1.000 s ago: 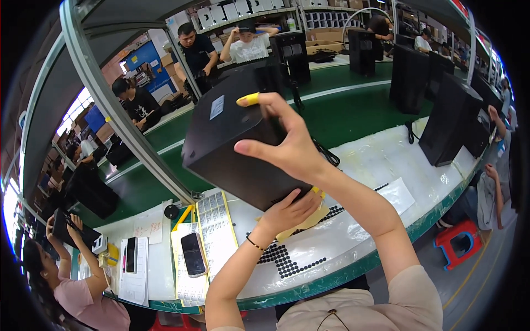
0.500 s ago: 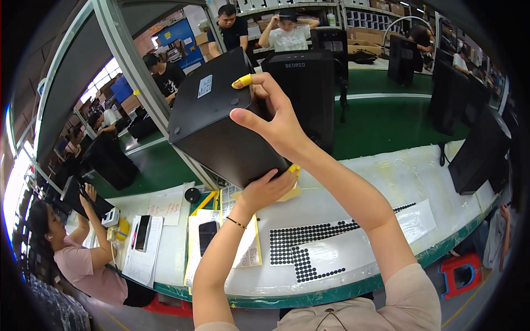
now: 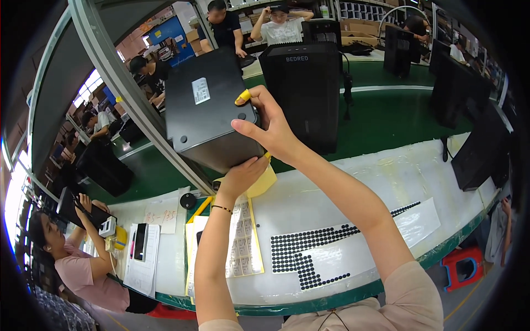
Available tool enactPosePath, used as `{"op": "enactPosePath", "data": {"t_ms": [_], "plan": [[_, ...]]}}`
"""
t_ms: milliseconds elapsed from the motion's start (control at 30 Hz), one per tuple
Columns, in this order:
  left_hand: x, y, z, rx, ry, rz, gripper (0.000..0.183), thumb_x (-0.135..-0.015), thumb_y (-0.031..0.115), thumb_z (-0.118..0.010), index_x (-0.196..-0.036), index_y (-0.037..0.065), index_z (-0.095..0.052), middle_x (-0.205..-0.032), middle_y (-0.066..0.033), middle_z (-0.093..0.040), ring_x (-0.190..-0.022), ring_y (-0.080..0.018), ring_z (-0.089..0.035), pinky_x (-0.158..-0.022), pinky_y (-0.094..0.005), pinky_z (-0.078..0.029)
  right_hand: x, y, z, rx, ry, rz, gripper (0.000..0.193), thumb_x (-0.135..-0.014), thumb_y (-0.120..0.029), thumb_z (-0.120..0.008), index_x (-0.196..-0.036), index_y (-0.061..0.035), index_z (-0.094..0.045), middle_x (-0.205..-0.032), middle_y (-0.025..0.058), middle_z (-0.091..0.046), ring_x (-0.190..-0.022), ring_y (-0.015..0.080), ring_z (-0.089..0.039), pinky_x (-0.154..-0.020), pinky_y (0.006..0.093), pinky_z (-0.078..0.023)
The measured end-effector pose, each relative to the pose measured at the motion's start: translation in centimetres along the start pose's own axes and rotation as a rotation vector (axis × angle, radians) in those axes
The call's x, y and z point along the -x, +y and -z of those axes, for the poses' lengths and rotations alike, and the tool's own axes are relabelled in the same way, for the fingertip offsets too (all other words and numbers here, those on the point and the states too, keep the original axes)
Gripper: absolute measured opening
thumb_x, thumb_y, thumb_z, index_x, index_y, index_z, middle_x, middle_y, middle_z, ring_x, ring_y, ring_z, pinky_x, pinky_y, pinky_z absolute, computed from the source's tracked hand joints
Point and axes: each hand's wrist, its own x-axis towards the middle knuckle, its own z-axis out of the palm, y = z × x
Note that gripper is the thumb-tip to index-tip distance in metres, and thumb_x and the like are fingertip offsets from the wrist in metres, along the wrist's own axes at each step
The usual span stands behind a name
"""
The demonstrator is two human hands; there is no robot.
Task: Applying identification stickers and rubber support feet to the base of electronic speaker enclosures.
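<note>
A black box-shaped case (image 3: 212,71) is held raised and tilted above the bench, with a white label (image 3: 201,90) on its upper face and small round black pads (image 3: 184,139) near the corners. My right hand (image 3: 270,124) grips its near right corner, thumb and forefinger on the labelled face and the other fingers partly hidden along the side. From below, my left hand (image 3: 243,175) supports the case, its fingers curled under the lower edge. Yellow finger covers show on both hands. A sheet of round black stick-on pads (image 3: 301,248) lies on the bench in front of me.
Another black case (image 3: 303,99) stands upright just beyond mine. A metal post (image 3: 132,110) rises at the left. Label sheets (image 3: 243,243), a yellow marker-like stick (image 3: 201,208) and a round black piece (image 3: 188,201) lie nearby. A co-worker (image 3: 88,265) sits at the left.
The case has shifted slightly left and turned, so its labelled face shows more squarely. Both hands moved with it and keep their hold. My view has shifted a little.
</note>
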Motion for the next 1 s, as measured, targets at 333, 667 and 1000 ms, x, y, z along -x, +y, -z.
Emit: {"op": "enactPosePath", "data": {"t_ms": [333, 667, 1000], "plan": [[-2.6, -1.1, 2.2, 0.704, 0.008, 0.282, 0.025, -0.083, 0.014, -0.059, -0.107, 0.01, -0.061, -0.117, -0.0054, -0.06, -0.117, -0.0226, -0.052, -0.11, -0.0431, -0.032, -5.8, 5.9, 0.4, 0.19, -0.009, 0.109, 0.04, -0.086, -0.027, -0.071, -0.112, -0.0063, -0.049, -0.106, 0.0038, -0.054, -0.105, 0.0137, -0.05, -0.098, 0.0286, -0.036], [-5.7, 2.1, 9.9, 1.059, 0.157, 0.344, 0.026, -0.073, 0.009, -0.069, -0.098, 0.009, -0.061, -0.094, -0.0018, -0.062, -0.09, -0.0187, -0.058, -0.08, -0.033, -0.047, -8.9, 8.7, 0.7, 0.198, 0.155, -0.043, 0.04, -0.085, -0.033, -0.068, -0.107, -0.0059, -0.049, -0.097, 0.0058, -0.053, -0.092, 0.0162, -0.05, -0.087, 0.0297, -0.039], [-5.7, -0.5, 8.3, 0.993, 0.3, 0.821, 0.031, -0.081, 0.016, -0.069, -0.11, 0.005, -0.062, -0.108, -0.0133, -0.061, -0.104, -0.0333, -0.054, -0.093, -0.0428, -0.04, -6.8, 6.9, 1.5, 0.303, 0.179, -0.039, 0.039, -0.088, -0.032, -0.065, -0.112, -0.0072, -0.048, -0.105, 0.0078, -0.049, -0.101, 0.0179, -0.046, -0.095, 0.0308, -0.035]]}}
